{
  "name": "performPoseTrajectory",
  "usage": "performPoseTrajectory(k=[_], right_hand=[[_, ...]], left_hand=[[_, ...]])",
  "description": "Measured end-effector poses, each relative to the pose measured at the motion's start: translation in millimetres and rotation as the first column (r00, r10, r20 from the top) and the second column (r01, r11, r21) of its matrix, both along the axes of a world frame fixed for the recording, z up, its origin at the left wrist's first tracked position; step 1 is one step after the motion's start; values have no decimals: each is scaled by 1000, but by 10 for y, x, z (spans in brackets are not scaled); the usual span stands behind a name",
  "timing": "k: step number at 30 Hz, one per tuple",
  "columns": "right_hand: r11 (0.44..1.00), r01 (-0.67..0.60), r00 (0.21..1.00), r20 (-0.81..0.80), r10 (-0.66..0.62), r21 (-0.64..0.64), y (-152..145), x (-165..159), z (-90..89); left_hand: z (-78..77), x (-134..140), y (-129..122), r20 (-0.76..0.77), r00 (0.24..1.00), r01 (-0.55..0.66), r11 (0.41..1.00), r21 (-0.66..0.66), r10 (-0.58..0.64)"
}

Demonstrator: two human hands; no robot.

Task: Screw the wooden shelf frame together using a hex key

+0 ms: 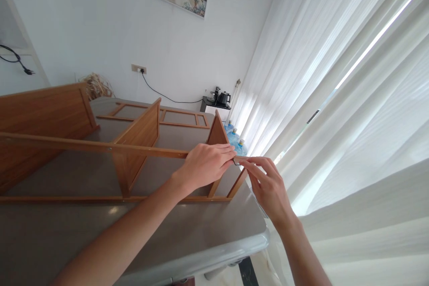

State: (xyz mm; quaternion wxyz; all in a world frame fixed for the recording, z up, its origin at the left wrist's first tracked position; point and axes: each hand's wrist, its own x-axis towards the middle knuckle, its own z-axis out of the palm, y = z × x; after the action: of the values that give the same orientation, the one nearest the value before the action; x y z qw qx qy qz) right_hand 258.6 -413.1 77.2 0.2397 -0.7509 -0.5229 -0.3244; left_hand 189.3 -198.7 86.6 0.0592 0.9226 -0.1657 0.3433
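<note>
A brown wooden shelf unit (150,149) lies on its side on the grey table, its boards standing up between the long rails. My left hand (209,163) is closed over the right end of the upper rail, fingers together beside the joint. A thin, bent dark hex key (236,163) meets the rail at that end. My right hand (266,183) pinches the free arm of the hex key between thumb and fingers. The tip of the key and the screw are hidden by my left fingers.
The grey table (208,223) has a rounded front edge. A flat wooden frame (181,124) lies at the back. Beyond the right end stand blue water bottles (240,145) and a black kettle (224,98) on a small stand. White curtains (335,98) hang close on the right.
</note>
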Motion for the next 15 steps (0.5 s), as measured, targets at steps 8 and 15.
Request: performPoseTrajectory(k=[8, 15], right_hand=[[998, 16, 999, -37, -14, 67, -33, 34, -106], [999, 3, 1000, -11, -2, 36, -48, 56, -106]], left_hand=[[6, 2, -15, -27, 1000, 15, 1000, -18, -15], [19, -5, -13, -39, 999, 2, 1000, 2, -2]])
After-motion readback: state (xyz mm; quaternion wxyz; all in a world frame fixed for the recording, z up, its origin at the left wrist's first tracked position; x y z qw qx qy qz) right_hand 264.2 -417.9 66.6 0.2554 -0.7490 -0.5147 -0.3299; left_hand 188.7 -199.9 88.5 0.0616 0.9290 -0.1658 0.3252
